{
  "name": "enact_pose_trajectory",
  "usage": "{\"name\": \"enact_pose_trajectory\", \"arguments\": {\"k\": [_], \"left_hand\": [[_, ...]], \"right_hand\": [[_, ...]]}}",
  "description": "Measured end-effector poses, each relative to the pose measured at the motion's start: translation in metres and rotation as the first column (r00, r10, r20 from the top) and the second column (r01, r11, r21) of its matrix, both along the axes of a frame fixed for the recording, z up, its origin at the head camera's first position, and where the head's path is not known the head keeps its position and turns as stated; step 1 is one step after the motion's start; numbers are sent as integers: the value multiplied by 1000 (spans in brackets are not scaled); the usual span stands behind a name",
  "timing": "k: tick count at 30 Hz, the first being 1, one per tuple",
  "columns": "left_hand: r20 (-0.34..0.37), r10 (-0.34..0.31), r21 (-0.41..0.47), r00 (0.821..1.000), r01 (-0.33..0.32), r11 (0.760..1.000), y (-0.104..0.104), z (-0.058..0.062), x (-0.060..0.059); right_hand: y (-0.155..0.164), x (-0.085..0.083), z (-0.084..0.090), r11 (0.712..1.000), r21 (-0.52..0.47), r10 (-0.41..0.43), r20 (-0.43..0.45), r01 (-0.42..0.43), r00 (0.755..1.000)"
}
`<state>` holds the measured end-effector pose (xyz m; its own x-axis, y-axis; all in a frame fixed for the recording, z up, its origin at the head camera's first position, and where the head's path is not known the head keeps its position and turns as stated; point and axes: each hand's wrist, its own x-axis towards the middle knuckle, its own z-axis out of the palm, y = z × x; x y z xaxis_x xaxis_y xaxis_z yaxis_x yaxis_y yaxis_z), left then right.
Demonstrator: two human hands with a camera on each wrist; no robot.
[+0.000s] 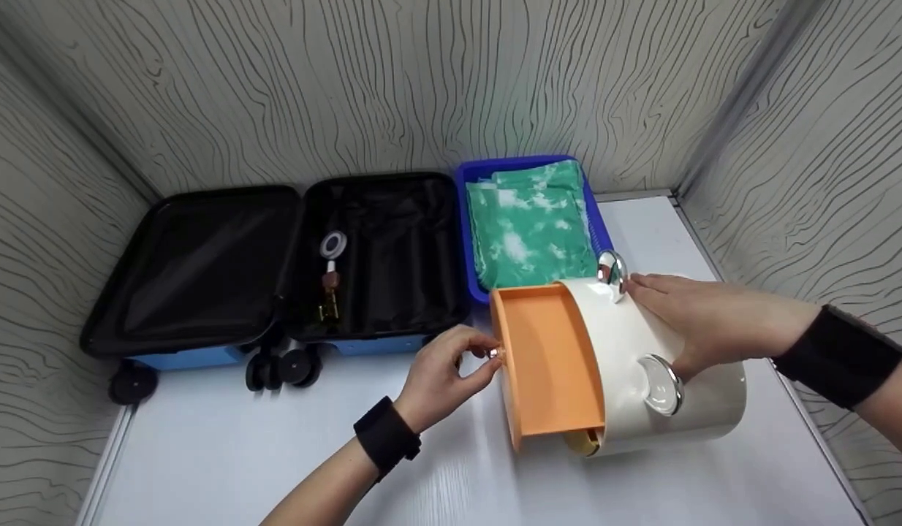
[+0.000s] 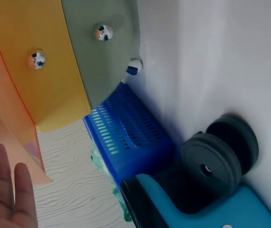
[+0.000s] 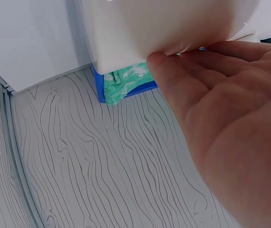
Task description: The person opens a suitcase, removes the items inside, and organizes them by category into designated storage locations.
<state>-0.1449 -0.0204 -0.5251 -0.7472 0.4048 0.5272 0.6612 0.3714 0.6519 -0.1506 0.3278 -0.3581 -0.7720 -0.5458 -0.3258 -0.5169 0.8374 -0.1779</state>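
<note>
While the left hand [image 1: 447,372] pinched one shiny knob [image 1: 494,353] between thumb and forefinger, the right hand [image 1: 714,318] lay spread on the white cabinet [image 1: 619,336], thumb apart from straight fingers. Two chrome-edged ears [image 1: 663,385] stood on that cabinet: fingertips at the farther one, thumb beside the nearer; contact with either, could not tell. Drawer fronts: three, with a knob to each. The orange drawer [image 1: 546,358], the one in the left hand's pinch, stood well out of the cabinet, its front facing left; the yellow front [image 2: 59,90] and the green front [image 2: 92,66] came below it. Wristbands [image 1: 387,438]: two, black, one per arm. Behind the orange drawer, one blue basket [image 2: 140,147], holding folded green-and-white cloth [image 1: 531,234]; number of pieces uncertain. Left of the basket, one suitcase [image 1: 202,270], laid open in two black-lined halves with blue shell, at least three black wheels [image 1: 300,367] showing along its near side. One ring-headed tool [image 1: 331,280], its handle part brown, lay in the right half. All sat on one white table [image 1: 275,453], backed by wavy-lined panels [image 1: 349,88].
</note>
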Motion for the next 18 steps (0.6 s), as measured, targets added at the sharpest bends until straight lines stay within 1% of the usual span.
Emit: {"name": "enact_pose_trajectory", "arguments": {"k": [7, 12, 18], "left_hand": [[52, -21, 33, 998, 19, 999, -3, -4, 2], [69, -43, 49, 997, 39, 998, -4, -6, 2], [94, -56, 50, 994, 52, 997, -6, -8, 1]], "right_hand": [[-1, -1, 0, 1000, -5, -4, -6, 4, 1000], [0, -1, -2, 1000, 6, -5, -11, 5, 1000], [1, 0, -2, 1000, -13, 2, -16, -3, 1000]]}}
